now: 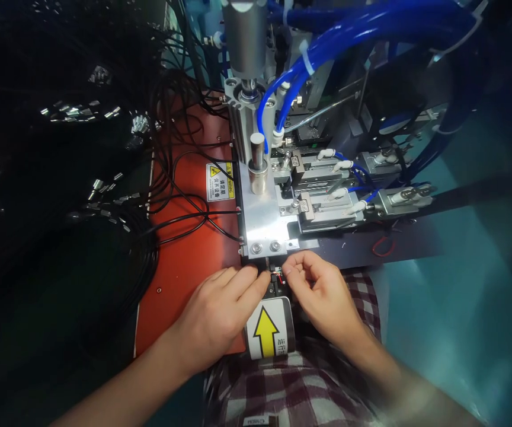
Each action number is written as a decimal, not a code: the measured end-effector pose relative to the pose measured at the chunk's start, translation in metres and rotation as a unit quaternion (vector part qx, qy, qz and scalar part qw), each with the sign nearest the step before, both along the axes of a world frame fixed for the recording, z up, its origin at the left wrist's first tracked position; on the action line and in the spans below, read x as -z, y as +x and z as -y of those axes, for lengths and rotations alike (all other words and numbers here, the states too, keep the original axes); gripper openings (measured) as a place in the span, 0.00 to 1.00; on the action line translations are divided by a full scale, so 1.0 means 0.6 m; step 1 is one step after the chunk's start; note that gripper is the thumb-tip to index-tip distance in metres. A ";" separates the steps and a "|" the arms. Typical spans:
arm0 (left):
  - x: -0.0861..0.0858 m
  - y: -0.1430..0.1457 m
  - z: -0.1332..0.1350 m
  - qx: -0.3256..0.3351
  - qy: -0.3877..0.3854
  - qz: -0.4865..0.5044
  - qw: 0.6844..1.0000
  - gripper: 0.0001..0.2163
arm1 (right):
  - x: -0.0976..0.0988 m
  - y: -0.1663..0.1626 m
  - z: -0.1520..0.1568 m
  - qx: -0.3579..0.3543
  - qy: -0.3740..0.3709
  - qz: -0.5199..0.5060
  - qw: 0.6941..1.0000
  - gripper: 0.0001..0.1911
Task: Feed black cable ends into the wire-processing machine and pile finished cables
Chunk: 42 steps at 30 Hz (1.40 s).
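Head view. Checked red-and-white cloth (pixel 282 391) at 6 o'clock, soft and creased. Just above, glossy label with yellow arrow (pixel 266 331), arrow pointing to 12 o'clock. Left hand (pixel 218 311) at 7 o'clock, fingers laid flat together, tips pressed at the near edge of the machine beside a small black connector (pixel 275 279). Right hand (pixel 322 293) at 5 o'clock, thumb and forefinger pinched on the connector's right end, other fingers curled. Connector tiny, dark plastic with a red wire fleck, sitting dead centre under the brushed aluminium plate (pixel 265 225); long axis seemingly 9 to 3 o'clock, facing hard to tell. Smooth steel cylinder post (pixel 257 163) upright at 12 o'clock. Glossy blue air hoses (pixel 362 29) arching toward 1 o'clock. Matte orange-red mat (pixel 185 261) at 9 o'clock, thin black cables (pixel 180 207) looped across. Yellow warning sticker (pixel 220 181) on the mat's far right.
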<state>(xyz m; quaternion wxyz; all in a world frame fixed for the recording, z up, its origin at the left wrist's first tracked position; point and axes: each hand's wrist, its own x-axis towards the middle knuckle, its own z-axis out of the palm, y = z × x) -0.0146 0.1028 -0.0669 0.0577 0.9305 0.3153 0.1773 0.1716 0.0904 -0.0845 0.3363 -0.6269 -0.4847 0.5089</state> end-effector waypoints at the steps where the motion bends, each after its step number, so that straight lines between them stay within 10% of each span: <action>1: 0.000 0.000 0.000 -0.001 0.003 -0.001 1.000 0.13 | 0.002 0.002 0.000 -0.001 -0.022 -0.011 1.000 0.09; 13: -0.001 0.001 0.000 -0.009 -0.018 -0.006 1.000 0.13 | -0.013 -0.010 0.028 0.029 -0.033 -0.038 0.998 0.09; 21: 0.002 -0.001 0.002 -0.006 -0.016 -0.003 1.000 0.13 | -0.019 0.001 0.022 -0.040 0.146 0.150 0.977 0.07; 27: 0.001 0.000 0.001 -0.006 -0.008 -0.004 1.000 0.13 | -0.006 0.002 0.010 -0.012 -0.041 -0.067 0.997 0.09; 34: -0.002 0.000 0.001 -0.007 -0.007 -0.001 1.000 0.13 | -0.005 0.004 0.013 -0.027 0.037 -0.006 0.999 0.07; 42: 0.001 0.000 0.002 -0.011 -0.003 -0.015 1.000 0.14 | 0.005 0.013 0.004 -0.020 -0.098 -0.153 0.983 0.12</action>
